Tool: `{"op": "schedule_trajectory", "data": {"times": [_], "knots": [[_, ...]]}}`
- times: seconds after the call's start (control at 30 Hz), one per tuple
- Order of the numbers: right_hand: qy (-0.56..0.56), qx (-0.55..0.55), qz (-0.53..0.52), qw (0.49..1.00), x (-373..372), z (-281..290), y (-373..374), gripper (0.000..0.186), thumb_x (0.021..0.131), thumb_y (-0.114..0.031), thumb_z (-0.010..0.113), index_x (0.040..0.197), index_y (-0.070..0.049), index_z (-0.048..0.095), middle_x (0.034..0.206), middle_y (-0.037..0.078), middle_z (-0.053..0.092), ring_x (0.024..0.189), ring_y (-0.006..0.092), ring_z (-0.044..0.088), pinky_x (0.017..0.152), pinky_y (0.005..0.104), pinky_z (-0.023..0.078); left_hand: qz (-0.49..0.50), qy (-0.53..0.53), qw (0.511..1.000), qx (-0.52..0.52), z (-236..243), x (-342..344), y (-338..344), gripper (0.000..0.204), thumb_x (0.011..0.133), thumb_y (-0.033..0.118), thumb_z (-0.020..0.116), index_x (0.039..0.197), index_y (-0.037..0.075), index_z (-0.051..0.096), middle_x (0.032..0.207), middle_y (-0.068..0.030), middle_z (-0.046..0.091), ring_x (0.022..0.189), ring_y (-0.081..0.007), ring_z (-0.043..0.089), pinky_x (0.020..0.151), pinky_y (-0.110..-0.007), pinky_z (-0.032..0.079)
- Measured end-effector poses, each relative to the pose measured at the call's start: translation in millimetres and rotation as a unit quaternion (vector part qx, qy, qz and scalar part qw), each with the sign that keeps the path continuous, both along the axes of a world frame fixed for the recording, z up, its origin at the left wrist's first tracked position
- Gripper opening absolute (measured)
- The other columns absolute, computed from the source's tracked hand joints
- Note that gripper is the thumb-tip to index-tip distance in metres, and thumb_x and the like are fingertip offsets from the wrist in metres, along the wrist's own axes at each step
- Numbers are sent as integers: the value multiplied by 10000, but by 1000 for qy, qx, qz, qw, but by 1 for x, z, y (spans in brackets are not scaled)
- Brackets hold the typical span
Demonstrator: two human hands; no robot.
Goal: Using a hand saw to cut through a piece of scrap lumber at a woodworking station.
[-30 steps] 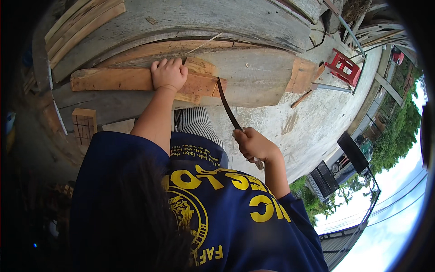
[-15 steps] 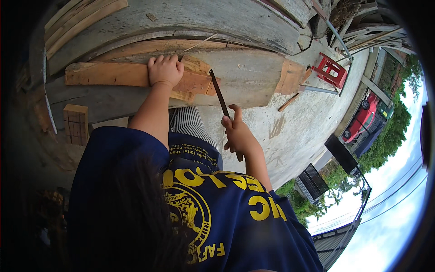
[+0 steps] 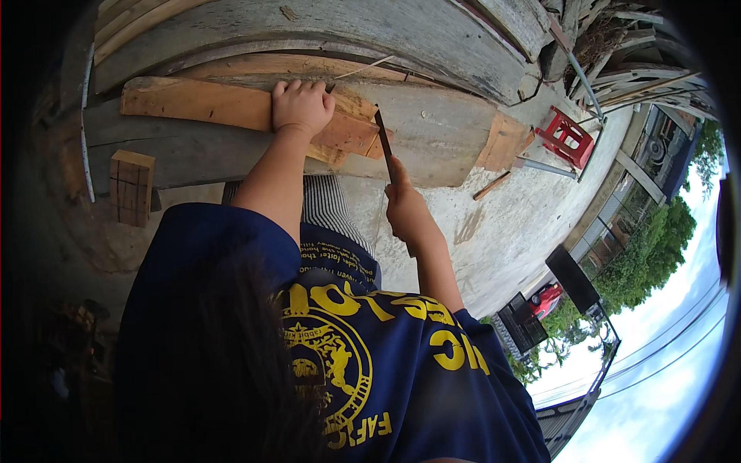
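My left hand (image 3: 303, 108) presses down on a reddish-brown wooden beam (image 3: 201, 103), its fingers curled over the far edge. The beam lies along a broad grey plank (image 3: 436, 143), with a shorter wood piece (image 3: 330, 154) partly showing beneath it. In my right hand (image 3: 407, 208) is a long, narrow dark saw blade (image 3: 384, 136), gripped at its near end with one finger laid along it. The blade stands across the beam's right end, by a thin line in the wood. Its teeth are too small to make out.
A small wood block (image 3: 131, 187) with dark lines stands at the left. Large weathered boards (image 3: 347, 35) lie beyond the work. To the right are a red plastic stool (image 3: 566, 139), a loose stick (image 3: 492, 185) on the concrete, and a scrap wood pile (image 3: 644, 73).
My right hand has closed more firmly round the saw and moved slightly up toward the beam. My left hand keeps its place on the beam. The whole view has shifted a little.
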State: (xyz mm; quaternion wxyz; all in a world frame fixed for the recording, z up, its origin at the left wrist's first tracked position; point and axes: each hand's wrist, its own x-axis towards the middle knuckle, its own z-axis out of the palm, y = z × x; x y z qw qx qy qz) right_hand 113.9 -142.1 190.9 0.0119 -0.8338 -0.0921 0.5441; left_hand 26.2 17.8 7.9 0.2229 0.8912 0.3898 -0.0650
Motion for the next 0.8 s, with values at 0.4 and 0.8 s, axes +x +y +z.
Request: {"op": "schedule_trajectory", "data": {"times": [0.4,0.8], "knots": [[93,2,-64,994,26,20,8,482,948,-135,396,1410,-198,275,536,3,417,397,102,374,362,284,322,12,-34,999,17,-1,-2,-5,165,794,254,502,714,137,587,742,-3,641,779,-179,574,820,-362,363],[139,-54,-15,989,47,17,22,462,948,-164,395,1394,-199,282,549,28,455,397,110,406,356,284,338,14,-41,999,21,-4,-3,-5,151,780,242,509,697,135,575,728,-3,634,773,-184,572,815,-364,365]]}}
